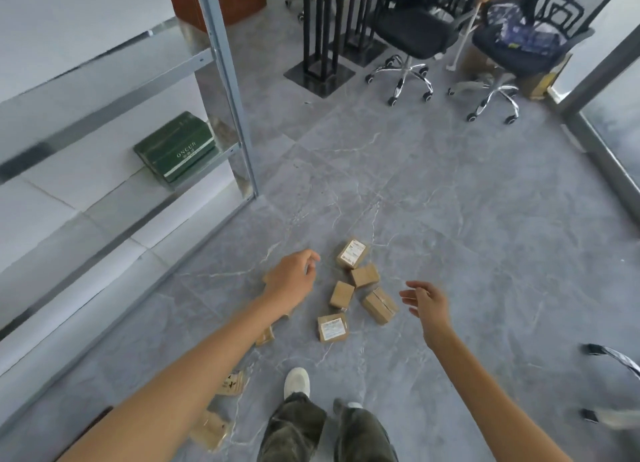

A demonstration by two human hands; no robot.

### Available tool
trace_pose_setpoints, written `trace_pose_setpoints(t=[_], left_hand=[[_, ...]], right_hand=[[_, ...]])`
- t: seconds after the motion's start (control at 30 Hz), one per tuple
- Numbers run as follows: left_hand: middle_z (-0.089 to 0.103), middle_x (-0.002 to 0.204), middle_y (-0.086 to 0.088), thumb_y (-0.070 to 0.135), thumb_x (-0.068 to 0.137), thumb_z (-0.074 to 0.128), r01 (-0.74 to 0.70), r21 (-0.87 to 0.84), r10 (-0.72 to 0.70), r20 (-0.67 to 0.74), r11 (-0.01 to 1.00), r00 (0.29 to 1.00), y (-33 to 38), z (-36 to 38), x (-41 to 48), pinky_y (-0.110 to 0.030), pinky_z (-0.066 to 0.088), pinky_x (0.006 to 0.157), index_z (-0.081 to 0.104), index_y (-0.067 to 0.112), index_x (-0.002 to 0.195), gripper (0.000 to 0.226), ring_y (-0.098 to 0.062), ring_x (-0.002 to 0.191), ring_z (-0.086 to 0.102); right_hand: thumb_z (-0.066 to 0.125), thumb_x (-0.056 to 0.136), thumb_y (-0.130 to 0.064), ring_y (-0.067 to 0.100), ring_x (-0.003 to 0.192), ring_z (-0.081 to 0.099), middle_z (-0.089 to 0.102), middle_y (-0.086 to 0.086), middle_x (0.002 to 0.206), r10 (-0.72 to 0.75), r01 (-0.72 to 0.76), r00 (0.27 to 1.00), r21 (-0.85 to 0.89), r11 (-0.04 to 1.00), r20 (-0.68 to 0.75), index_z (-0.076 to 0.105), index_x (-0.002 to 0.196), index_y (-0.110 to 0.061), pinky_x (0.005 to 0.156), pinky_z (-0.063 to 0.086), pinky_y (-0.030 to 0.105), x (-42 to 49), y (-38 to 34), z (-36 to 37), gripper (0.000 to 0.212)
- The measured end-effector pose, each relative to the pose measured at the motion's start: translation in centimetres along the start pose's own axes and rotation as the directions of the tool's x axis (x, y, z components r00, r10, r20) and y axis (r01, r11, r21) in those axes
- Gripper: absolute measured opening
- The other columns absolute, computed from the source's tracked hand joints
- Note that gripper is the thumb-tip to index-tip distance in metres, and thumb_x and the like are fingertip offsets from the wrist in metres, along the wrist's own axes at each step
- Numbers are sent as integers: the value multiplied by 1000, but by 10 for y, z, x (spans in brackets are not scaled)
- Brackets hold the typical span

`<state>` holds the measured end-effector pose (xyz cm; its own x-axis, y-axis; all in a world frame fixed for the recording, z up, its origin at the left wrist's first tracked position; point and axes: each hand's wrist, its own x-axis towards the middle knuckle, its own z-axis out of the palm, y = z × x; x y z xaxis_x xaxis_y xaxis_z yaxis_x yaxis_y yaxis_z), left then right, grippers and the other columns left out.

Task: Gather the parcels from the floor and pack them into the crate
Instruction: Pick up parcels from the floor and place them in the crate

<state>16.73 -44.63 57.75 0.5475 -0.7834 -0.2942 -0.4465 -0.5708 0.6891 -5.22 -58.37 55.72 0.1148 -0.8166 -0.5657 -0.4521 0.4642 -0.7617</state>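
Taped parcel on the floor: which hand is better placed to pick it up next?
Right: the right hand is open beside the taped parcel; the left hand is farther, past a plain parcel.

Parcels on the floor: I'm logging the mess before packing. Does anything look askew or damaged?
Small brown parcels lie scattered on the grey floor at mixed angles, some label-up; none looks crushed.

Green box [175,146] on metal shelf [227,81]; black table legs [325,29], office chair [412,32] + 2nd chair [519,46] at back.
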Motion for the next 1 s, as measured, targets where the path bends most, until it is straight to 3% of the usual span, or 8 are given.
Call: trace_pose_setpoints(t=[0.27, 0.4, 0.5, 0.63, 0.73, 0.8, 0.9, 1.0], left_hand=[[66, 107, -1, 15, 95, 45, 10, -19, -5, 233, 1000, 973, 9, 118, 106, -28, 48, 82, 59, 18, 111, 21, -14, 95, 60], [66, 106, -2, 14, 97, 44, 64, -28, -51, 332, 998, 942, -28, 226, 188, -17, 45, 66, 60, 16, 112, 22, -6, 77, 57], [64, 115, -5, 12, 96, 45, 152, -81, -118, 321, 985, 940, -77, 327, 258, -20, 43, 80, 60, 11, 116, 25, -14, 98, 60], [60, 127, -11, 8, 96, 42, 232, -61, -193, 374, 971, 907, -162, 462, 323, -24, 39, 93, 55, 6, 127, 34, -21, 117, 55], [43, 145, -11, 7, 97, 38, 177, 36, -173, 474, 983, 863, -216, 549, 348, -27, 32, 104, 36, 7, 143, 46, -23, 132, 41], [24, 155, -11, 10, 98, 37, 120, 130, -172, 538, 984, 825, -244, 592, 358, -35, 28, 110, 18, 9, 150, 55, -27, 139, 30], [10, 158, -13, 13, 98, 37, 172, 224, -276, 622, 959, 733, -264, 622, 363, -47, 38, 104, -2, 15, 152, 67, -38, 133, 37], [5, 159, -7, 11, 95, 40, 194, 259, -316, 614, 946, 723, -263, 622, 359, -48, 40, 103, 1, 15, 152, 69, -34, 133, 37]], right_hand=[[37, 97, -4, 23, 84, 61, 66, 10, 90, 169, -173, 982, -50, 984, -89, 62, 103, -9, 78, 48, 34, 114, 64, -13, 27], [38, 96, -5, 23, 87, 60, 65, 12, 97, 273, -278, 954, -30, 960, -122, 61, 106, -8, 78, 47, 32, 211, 151, 1, 25], [39, 95, -6, 24, 86, 58, 60, 11, 94, 362, -372, 923, -62, 926, -130, 60, 111, -2, 77, 48, 37, 292, 243, 17, 27], [38, 90, -2, 24, 81, 42, 49, 24, 86, 479, -490, 869, -79, 868, -119, 50, 118, 18, 72, 33, 34, 389, 365, 41, 36], [40, 95, -8, 36, 110, 52, 51, 29, 126, 523, -522, 851, 20, 853, -49, 41, 134, 8, 94, 43, 45, 454, 427, 64, 42], [40, 99, -15, 35, 131, 40, 35, 18, 147, 537, -534, 843, 146, 833, 19, 26, 146, -6, 108, 36, 46, 486, 456, 79, 50], [40, 100, -21, 30, 133, 39, 32, 10, 150, 547, -547, 832, 304, 780, 92, 25, 147, -19, 105, 36, 46, 513, 476, 96, 50], [43, 100, -26, 31, 130, 40, 37, 11, 144, 534, -528, 841, 333, 781, 81, 33, 140, -16, 101, 40, 51, 507, 470, 98, 42]])
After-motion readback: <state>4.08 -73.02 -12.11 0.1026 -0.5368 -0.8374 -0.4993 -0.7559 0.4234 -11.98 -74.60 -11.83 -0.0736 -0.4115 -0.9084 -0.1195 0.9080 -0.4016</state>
